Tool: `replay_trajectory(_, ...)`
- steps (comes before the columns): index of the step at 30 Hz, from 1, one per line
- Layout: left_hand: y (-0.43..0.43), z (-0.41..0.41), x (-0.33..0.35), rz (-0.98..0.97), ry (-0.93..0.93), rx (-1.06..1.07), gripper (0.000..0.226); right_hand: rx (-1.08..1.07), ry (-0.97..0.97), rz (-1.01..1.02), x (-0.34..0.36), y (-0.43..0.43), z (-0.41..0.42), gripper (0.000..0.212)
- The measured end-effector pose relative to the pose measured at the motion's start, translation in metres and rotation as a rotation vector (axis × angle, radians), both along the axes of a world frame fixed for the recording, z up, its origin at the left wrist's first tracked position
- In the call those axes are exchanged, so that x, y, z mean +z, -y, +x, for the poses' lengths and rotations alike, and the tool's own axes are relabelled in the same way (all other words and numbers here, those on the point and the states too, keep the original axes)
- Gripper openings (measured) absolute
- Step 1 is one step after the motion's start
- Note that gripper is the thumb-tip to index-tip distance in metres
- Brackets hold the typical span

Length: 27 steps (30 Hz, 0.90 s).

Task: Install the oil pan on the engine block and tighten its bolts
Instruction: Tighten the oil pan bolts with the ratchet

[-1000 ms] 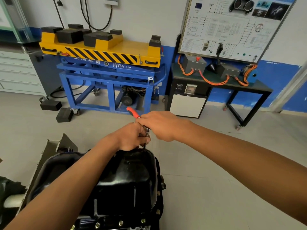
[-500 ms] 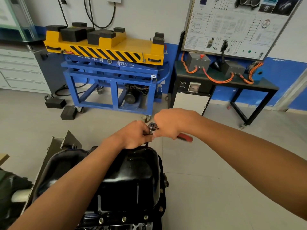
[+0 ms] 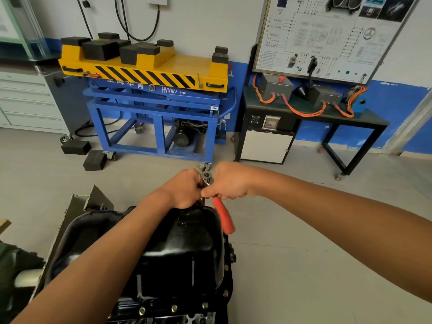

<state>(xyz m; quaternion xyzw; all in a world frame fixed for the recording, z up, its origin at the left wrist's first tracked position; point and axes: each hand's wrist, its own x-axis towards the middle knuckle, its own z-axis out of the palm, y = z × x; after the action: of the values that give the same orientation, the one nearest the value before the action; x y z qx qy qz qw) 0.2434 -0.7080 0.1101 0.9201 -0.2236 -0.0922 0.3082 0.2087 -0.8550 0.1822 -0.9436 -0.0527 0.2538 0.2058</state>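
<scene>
Oil pan (image 3: 182,253), black and glossy, seated sump-up on the engine block (image 3: 163,320) at lower centre, its flange lined with bolts (image 3: 174,308) along the near and right edges. Left hand (image 3: 184,189) reaches across the pan, fingers curled round the shaft beneath the head of the ratchet (image 3: 207,177) at the pan's far rim; what the shaft meets below is hidden by the hand. Ratchet head sits between the two hands, its red handle sloping down and to the right over the pan's far right corner. Right hand (image 3: 230,181) is closed round the top of the handle, just beside the head.

Background, left to right:
- grey drawer cabinet (image 3: 23,101)
- blue wheeled lift cart (image 3: 149,108) with a yellow, black-striped top carrying black rubber blocks (image 3: 100,50)
- two loose blocks (image 3: 76,147) on the floor by its left wheel
- black counter (image 3: 364,118) bearing grey boxes joined by orange cables (image 3: 304,112)
- white wiring-diagram board (image 3: 327,36) standing behind the counter, against the blue-and-white wall
</scene>
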Motion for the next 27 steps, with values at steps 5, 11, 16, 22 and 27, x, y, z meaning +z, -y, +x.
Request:
replay_trajectory(5,0.003,0.001,-0.001,-0.07,-0.082,-0.035,0.017,0.386,0.553,-0.56,0.01,0.008,0.003,0.037)
replay_trajectory(11,0.003,0.001,0.002,-0.047,-0.106,-0.091,0.015,0.646,0.748,-0.607,0.005,0.023,0.023,0.045)
replay_trajectory(16,0.001,0.001,0.003,-0.05,-0.125,-0.134,0.017,0.744,0.813,-0.49,-0.01,0.036,0.03,0.054)
replay_trajectory(22,0.003,0.0,0.001,-0.058,-0.119,-0.104,0.018,0.751,0.729,-0.425,-0.008,0.042,0.034,0.036)
replay_trajectory(27,0.003,-0.002,0.001,-0.05,-0.044,-0.061,0.021,0.64,0.543,-0.558,0.007,0.029,0.032,0.057)
